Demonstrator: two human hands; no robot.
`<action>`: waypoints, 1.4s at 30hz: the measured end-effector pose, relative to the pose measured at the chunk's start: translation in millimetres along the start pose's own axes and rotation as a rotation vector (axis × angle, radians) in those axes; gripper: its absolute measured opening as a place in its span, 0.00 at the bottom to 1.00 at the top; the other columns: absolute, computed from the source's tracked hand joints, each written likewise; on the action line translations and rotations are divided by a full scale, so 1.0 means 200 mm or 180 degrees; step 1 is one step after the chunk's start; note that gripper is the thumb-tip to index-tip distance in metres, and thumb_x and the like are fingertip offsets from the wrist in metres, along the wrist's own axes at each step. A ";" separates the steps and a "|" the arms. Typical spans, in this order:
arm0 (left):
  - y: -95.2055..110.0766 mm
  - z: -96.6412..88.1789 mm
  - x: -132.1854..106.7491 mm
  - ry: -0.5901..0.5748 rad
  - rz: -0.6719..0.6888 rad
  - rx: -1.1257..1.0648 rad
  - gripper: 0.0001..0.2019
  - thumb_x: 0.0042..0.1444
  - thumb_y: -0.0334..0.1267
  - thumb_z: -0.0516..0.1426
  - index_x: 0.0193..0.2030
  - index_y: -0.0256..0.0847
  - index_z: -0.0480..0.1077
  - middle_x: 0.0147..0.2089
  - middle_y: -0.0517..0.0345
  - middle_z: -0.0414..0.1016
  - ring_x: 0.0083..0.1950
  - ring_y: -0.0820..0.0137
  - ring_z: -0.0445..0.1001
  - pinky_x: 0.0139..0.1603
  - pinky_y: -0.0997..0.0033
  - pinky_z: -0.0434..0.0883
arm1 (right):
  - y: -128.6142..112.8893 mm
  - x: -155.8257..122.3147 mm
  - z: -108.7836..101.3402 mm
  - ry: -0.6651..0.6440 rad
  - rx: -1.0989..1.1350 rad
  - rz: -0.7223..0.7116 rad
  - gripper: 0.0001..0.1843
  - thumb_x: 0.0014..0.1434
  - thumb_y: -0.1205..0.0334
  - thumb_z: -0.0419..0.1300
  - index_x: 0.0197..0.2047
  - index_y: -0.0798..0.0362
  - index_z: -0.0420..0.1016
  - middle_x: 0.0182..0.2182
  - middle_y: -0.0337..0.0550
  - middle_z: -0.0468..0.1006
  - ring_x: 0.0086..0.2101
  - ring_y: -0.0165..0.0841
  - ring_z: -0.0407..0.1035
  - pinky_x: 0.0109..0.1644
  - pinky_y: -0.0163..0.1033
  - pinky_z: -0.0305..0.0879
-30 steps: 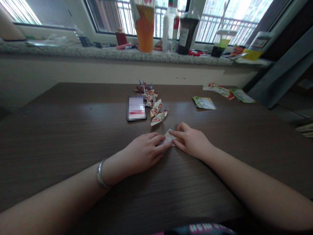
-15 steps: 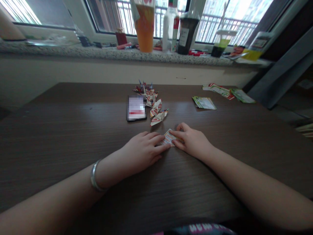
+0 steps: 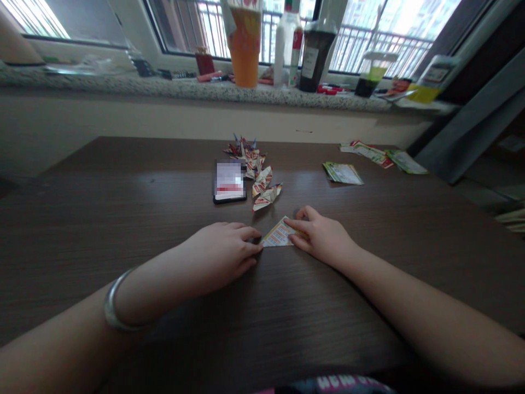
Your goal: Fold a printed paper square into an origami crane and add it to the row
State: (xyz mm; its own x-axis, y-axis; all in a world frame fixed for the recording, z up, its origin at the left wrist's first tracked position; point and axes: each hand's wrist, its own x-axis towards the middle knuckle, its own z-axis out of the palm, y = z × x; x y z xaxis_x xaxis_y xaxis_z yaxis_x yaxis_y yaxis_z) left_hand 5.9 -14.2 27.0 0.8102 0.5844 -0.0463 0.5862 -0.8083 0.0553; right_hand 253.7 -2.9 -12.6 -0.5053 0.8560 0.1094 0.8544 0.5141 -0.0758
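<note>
A small printed paper folded into a triangle (image 3: 279, 234) lies flat on the brown table between my hands. My right hand (image 3: 324, 235) pins its right part, index finger on the top corner and the other fingers bent; part of the paper is hidden under them. My left hand (image 3: 223, 251), silver bangle on the wrist, rests with its fingers stretched out, the fingertips at the paper's left corner. Just beyond are several folded paper pieces (image 3: 266, 196) in a row, and a phone (image 3: 229, 183) with a blurred screen lies beside them.
A stack of printed papers (image 3: 343, 173) lies at the back right, with more paper strips (image 3: 369, 153) and a green-edged packet (image 3: 407, 162) behind. On the stone windowsill (image 3: 164, 90) stand an orange drink cup (image 3: 244, 49), bottles and small items.
My left hand has slid leftward along the paper to its left corner, uncovering more of the printed triangle. The right hand has stayed in place.
</note>
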 end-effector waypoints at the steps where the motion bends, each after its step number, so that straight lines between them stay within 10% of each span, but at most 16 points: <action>1: -0.01 -0.01 0.00 -0.0004 -0.0031 -0.0074 0.11 0.62 0.38 0.53 0.45 0.45 0.77 0.49 0.54 0.77 0.49 0.62 0.75 0.51 0.59 0.72 | 0.00 0.00 0.00 0.0003 0.0009 0.0006 0.21 0.64 0.51 0.52 0.58 0.41 0.70 0.47 0.44 0.70 0.34 0.31 0.70 0.33 0.35 0.63; 24: -0.01 0.12 0.05 0.0574 0.0453 -0.0104 0.13 0.62 0.37 0.54 0.53 0.42 0.68 0.50 0.48 0.70 0.55 0.61 0.69 0.56 0.57 0.69 | 0.01 0.02 0.02 0.0165 0.0440 -0.0222 0.20 0.65 0.53 0.53 0.57 0.46 0.71 0.47 0.45 0.72 0.40 0.34 0.70 0.43 0.38 0.66; 33: 0.01 0.17 0.04 0.0692 0.0384 -0.0383 0.18 0.59 0.37 0.57 0.57 0.41 0.66 0.59 0.47 0.66 0.60 0.58 0.66 0.61 0.54 0.66 | 0.03 0.03 0.01 0.0648 0.0483 -0.1024 0.12 0.63 0.58 0.57 0.44 0.51 0.78 0.44 0.45 0.78 0.46 0.38 0.64 0.53 0.44 0.60; 42: 0.01 0.18 0.05 0.0747 0.0404 -0.0428 0.18 0.60 0.37 0.56 0.57 0.40 0.65 0.61 0.48 0.66 0.61 0.60 0.68 0.60 0.56 0.69 | 0.02 0.01 -0.05 0.0248 0.0342 -0.1425 0.14 0.65 0.65 0.51 0.43 0.48 0.78 0.39 0.41 0.80 0.41 0.35 0.65 0.48 0.41 0.60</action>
State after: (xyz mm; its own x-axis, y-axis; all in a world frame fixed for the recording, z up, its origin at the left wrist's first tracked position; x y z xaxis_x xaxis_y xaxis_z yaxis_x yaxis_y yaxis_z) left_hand 15.3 -13.0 -10.1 0.8469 0.4926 0.2003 0.4629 -0.8683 0.1783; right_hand 257.2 -0.7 -3.1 -0.8074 0.5439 0.2286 0.5347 0.8384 -0.1059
